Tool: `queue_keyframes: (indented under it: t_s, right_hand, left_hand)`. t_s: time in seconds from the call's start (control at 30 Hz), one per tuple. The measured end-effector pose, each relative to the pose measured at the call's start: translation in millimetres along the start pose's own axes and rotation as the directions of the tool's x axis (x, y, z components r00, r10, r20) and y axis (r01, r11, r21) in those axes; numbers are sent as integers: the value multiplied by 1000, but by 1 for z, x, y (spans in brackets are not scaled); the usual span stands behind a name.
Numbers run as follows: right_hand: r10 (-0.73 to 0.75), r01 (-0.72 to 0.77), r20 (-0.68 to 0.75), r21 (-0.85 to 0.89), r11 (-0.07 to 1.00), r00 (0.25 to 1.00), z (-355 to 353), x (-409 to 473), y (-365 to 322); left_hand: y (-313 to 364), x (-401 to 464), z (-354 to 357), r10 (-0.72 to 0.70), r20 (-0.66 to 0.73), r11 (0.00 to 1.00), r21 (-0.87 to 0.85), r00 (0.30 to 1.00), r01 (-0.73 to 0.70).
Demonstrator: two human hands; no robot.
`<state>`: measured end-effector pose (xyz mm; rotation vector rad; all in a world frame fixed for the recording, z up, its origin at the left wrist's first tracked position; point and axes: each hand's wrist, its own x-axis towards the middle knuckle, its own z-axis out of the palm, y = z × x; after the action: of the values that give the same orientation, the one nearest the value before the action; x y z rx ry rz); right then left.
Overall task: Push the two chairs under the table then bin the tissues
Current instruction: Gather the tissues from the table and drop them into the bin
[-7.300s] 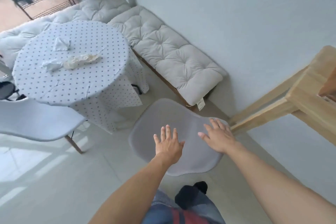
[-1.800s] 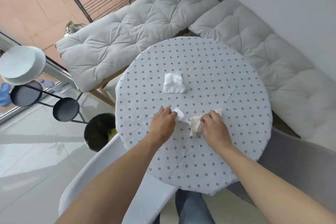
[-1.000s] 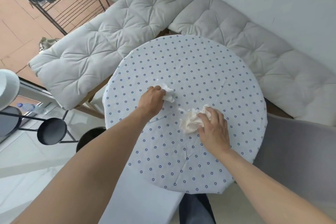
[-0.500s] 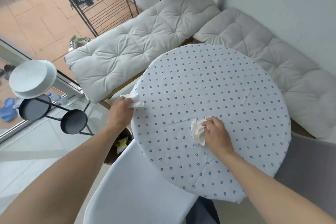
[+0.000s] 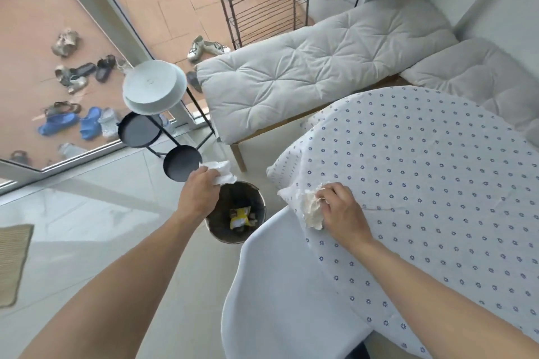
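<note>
My left hand [image 5: 199,195] is closed on white tissues [image 5: 222,173] and holds them just above the left rim of a dark round bin [image 5: 256,198] on the floor, which has wrappers inside. My right hand [image 5: 342,211] grips a crumpled cream tissue [image 5: 310,208] at the left edge of the round table with the dotted cloth [image 5: 437,183]. A white chair [image 5: 280,294] is tucked under the table in front of me. The second chair is out of view.
A black stand with round trays and a white dish [image 5: 154,90] is left of the bin. Cushioned benches [image 5: 315,67] line the wall behind the table. A glass door with shoes outside is at the left, and a woven mat [image 5: 13,262] lies at the far left.
My left hand carried its tissues off the table's left edge to above the bin. My right hand dragged its tissue to the table's left edge. The view turned left and down.
</note>
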<state>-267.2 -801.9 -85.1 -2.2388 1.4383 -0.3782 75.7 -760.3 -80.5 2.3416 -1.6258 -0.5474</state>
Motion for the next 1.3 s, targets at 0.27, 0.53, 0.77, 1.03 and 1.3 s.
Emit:
queue_keyframes:
  t_s: [0.27,0.53,0.77,1.03,1.3]
  right_hand:
    - [-235,232,117,40,972,965,96,51,-69]
    - [-236,216,234,107,970,943,255,80,-75]
    - [-53,58,407,1,998,912,368,86,-20]
    - [81,-43,612,-76,996,787,396,138,9]
    - [100,1,711,-141,990,696,362,122,-10]
  left_hand:
    - [-74,-18,34,-122,21,974,-191,992,124]
    - [-143,-7,151,-194,139,941,-253,971,224]
    - [-198,21,266,-198,235,930,-263,952,259]
    - [-219,60,310,-150,437,966,-128,887,227]
    - [-198,63,260,-165,466,986,109,869,128]
